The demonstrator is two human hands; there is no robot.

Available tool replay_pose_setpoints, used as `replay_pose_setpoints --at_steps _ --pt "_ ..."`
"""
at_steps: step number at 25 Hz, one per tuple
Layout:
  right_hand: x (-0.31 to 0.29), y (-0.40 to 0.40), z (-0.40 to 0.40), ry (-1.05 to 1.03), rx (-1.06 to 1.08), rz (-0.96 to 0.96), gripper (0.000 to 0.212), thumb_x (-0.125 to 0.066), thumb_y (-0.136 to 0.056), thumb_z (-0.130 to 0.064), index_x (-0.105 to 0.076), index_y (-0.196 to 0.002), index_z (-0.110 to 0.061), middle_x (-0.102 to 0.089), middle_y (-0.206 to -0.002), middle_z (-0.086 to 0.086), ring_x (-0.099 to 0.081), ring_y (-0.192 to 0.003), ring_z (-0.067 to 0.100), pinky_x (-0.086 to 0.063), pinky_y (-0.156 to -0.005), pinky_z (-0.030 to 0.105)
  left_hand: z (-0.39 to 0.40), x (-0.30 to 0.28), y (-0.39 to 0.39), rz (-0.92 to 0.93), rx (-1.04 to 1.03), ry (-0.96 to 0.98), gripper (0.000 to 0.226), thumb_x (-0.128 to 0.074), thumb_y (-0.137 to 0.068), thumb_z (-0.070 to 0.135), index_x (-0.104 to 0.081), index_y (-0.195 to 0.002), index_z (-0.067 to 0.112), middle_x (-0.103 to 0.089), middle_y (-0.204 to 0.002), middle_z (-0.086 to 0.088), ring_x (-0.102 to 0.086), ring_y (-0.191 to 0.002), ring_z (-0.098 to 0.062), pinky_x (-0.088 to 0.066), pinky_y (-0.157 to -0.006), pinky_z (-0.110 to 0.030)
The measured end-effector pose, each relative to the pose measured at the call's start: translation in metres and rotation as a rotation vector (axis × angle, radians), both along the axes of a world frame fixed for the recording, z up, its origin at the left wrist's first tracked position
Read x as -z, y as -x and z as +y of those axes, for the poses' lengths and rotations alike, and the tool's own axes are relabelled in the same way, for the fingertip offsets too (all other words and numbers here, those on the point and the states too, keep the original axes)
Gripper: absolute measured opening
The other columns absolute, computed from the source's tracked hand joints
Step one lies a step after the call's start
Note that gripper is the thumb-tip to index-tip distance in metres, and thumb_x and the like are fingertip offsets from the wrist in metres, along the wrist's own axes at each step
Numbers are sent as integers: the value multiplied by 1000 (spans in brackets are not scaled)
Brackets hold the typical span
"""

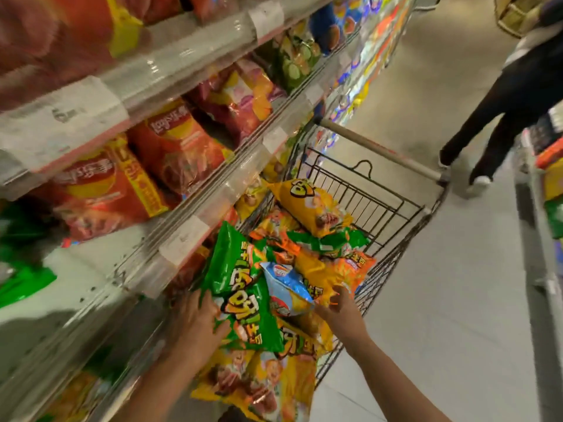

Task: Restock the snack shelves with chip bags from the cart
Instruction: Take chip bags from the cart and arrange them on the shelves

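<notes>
Item: wire cart (396, 214), parked just beside the snack shelves (189, 190), loaded with a heap of chip bags.

Contents, top of heap: green chip bag (240, 287), long axis running from the near cart end up toward the shelf edge, its top corner close under the price rail; small blue bag (288, 284) lying against its right flank; yellow bag (310, 205) at the far end, near the cart handle (380, 150); orange and yellow bags beneath and around.

Hands: left hand (201, 318) on the lower left edge of the green chip bag, fingers curled onto the foil (grip looks partial, thumb not clearly seen). Right hand (338, 303) beside the blue bag, fingers loosely bent, touching or nearly touching an orange-yellow bag; whether it actually pinches anything cannot be told.

Key relation: the green chip bag lies directly ahead of the left hand, which is the nearer one; the open gap on the middle shelf (91, 278) sits up and to the left, with green bags (21, 281) already there (likely the matching slot).

Other: red bags (170, 147) on the same shelf; a passer-by's legs (493, 123) in the aisle.
</notes>
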State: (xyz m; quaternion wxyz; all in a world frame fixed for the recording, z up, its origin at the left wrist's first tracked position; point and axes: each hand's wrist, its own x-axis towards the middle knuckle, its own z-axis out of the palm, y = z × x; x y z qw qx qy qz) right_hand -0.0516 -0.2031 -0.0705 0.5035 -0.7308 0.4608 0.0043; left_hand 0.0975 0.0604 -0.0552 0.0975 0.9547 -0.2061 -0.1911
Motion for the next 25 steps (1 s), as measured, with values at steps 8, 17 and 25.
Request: replay_pose_setpoints --at_steps 8,17,25 --pt "51 -41 -1 -246 314 18 68 -85 -81 -24 -46 -134 -6 -64 -125 18 -64 -112 38 -55 -94 57 5 26 -53 384 54 -148 115 -66 -65 80 -31 -153 13 -40 -156 -12 -39 -143 -27 -34 -115 -39" --pt "46 -26 -29 -335 449 -114 42 -74 -89 -6 -57 -128 -5 -73 -103 19 -76 -74 25 -63 -64 40 3 -12 -37 570 207 -128 116 -80 -60 68 -31 -157 26 -47 -153 4 -53 -126 -11 -48 -90 -18" --pt "-48 24 -44 -66 379 -600 17 -73 -92 -24 -67 -104 -36 -77 -95 -21 -72 -90 -3 -61 -80 30 -5 -99 42 268 -183 442 53 -80 -53 76 -64 -101 60 -73 -91 32 -61 -79 23 -45 -62 -2"
